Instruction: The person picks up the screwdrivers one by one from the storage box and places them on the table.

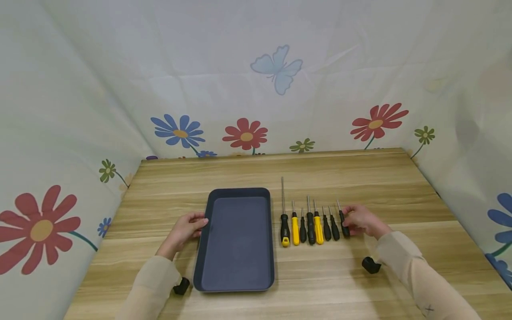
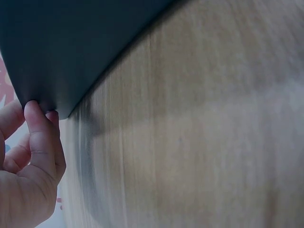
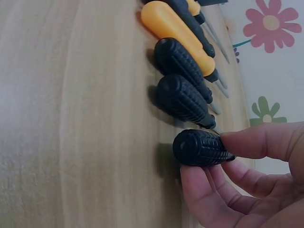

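A dark grey rectangular tray lies on the wooden table, its inside bare. My left hand pinches the tray's left rim between thumb and fingers; the left wrist view shows the fingertips on the tray's side wall. To the right of the tray, several screwdrivers with black or yellow handles stand in a row, shafts pointing away. At the row's right end, my right hand grips a black-handled screwdriver, thumb on one side and fingers on the other. Beside it lies another black screwdriver.
The longest screwdriver, black with a yellow end, lies nearest the tray. Yellow-handled screwdrivers sit among the black ones. The wooden table meets a flower-printed cloth at its back and sides.
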`<state>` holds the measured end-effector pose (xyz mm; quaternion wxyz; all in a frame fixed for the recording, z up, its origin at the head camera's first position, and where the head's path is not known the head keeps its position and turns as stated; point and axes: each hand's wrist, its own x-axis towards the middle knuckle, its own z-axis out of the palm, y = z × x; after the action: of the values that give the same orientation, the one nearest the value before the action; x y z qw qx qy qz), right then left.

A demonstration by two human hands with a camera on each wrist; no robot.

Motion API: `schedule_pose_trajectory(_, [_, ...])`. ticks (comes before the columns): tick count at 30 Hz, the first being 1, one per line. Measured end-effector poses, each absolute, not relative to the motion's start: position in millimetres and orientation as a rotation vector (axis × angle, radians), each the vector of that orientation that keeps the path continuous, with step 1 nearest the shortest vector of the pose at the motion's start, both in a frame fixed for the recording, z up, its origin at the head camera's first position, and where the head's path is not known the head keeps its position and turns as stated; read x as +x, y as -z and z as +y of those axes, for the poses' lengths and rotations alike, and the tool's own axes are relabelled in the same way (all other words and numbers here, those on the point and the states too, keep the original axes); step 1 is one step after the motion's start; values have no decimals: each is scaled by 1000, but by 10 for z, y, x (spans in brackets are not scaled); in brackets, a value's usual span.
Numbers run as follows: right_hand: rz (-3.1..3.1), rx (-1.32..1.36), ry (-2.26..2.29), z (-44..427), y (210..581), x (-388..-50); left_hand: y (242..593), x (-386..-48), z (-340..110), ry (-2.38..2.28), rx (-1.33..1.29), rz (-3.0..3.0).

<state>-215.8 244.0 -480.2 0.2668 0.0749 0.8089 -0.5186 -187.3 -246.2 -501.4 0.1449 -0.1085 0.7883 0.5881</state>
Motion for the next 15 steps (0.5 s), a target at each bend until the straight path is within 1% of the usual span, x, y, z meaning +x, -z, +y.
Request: schedule_pose_trajectory(15, [2264, 233, 1262, 2349, 4809, -2146, 5012, -1875, -2467, -1702, -304, 2262])
